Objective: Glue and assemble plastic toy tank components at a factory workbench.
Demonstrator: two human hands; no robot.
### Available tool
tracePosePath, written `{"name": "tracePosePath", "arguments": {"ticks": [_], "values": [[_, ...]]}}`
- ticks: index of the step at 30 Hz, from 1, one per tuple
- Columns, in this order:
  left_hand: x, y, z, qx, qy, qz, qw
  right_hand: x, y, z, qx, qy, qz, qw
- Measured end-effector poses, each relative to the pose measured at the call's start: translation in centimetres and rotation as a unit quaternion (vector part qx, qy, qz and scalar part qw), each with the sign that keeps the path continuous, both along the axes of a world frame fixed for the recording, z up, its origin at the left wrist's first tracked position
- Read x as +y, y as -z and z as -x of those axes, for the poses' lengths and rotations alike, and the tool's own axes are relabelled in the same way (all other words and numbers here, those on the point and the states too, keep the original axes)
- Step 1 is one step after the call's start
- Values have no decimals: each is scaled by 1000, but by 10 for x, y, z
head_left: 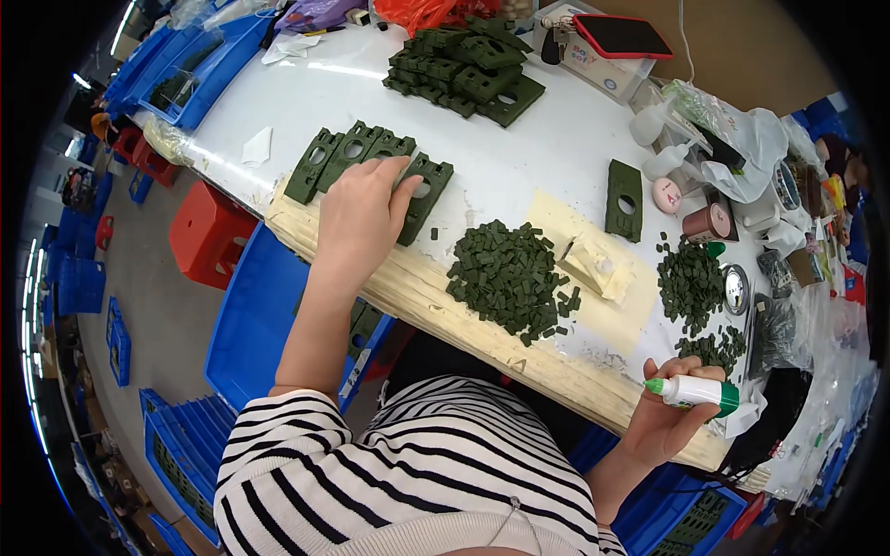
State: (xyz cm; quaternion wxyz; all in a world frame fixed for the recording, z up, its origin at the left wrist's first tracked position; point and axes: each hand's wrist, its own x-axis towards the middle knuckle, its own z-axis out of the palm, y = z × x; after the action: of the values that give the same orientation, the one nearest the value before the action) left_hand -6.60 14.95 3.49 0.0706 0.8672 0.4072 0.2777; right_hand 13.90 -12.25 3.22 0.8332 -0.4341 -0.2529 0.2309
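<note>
My left hand [362, 208] reaches over a row of dark green plastic plates with round holes, near the table's front left edge. Its thumb and fingers close on the rightmost green plate [433, 178]; the fingertips are partly hidden. At the right front corner, my right hand [660, 424] is wrapped round a white glue bottle [684, 389] with a green tip and green base, lying tilted with its tip to the left. Between the hands lies a heap of small dark green pieces [505, 278]. A single green plate [624, 206] lies farther right.
A stack of green plates [468, 69] stands at the back. A yellowish sheet [547, 211] bears a whitish block. More small pieces [691, 283] lie at right beside jars, bottles and bags. A phone [623, 35] rests on a box. Blue crates and a red stool [209, 232] stand left.
</note>
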Motion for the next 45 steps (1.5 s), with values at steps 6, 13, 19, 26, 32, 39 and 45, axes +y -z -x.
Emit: {"name": "tracePosePath", "arguments": {"ticks": [6, 13, 19, 26, 32, 39, 45], "values": [[69, -34, -53, -60, 145, -181, 971, 1, -2, 1, -21, 5, 13, 1000], [170, -57, -147, 196, 55, 41, 978, -5, -6, 14, -54, 23, 32, 998], [140, -37, -158, 257, 39, -93, 961, -26, 9, 4, -25, 61, 44, 997], [97, -20, -141, 120, 275, -82, 950, -13, 5, 8, -31, 13, 34, 999], [69, 0, -149, 135, 336, 5, 932, -16, 8, 7, -32, 25, 46, 998], [78, 16, -146, 113, 323, -134, 930, -15, 9, 8, -28, 34, 48, 998], [44, -24, -131, 2, 344, 11, 939, -13, 5, 6, -39, 20, 49, 998]]}}
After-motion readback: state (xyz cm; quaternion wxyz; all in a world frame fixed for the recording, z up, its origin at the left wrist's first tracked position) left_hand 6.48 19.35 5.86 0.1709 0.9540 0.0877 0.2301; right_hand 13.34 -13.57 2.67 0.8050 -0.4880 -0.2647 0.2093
